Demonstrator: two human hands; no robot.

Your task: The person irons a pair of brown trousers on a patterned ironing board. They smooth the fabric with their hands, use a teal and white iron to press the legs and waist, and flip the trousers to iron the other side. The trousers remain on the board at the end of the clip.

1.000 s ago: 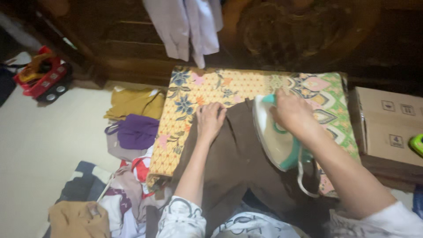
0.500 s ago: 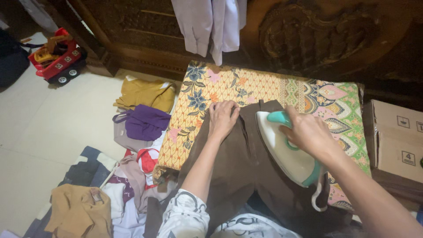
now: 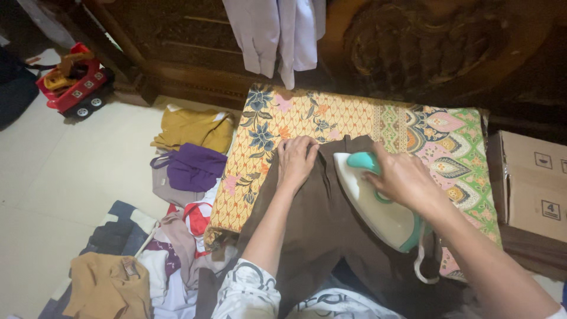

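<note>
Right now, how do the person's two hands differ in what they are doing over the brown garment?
The left hand lies flat, fingers spread, pressing the brown garment near its top edge; the right hand is curled around the teal handle of the white iron. The left hand touches cloth directly, while the right hand touches only the iron. Both are over the garment on the patterned cloth.
</note>
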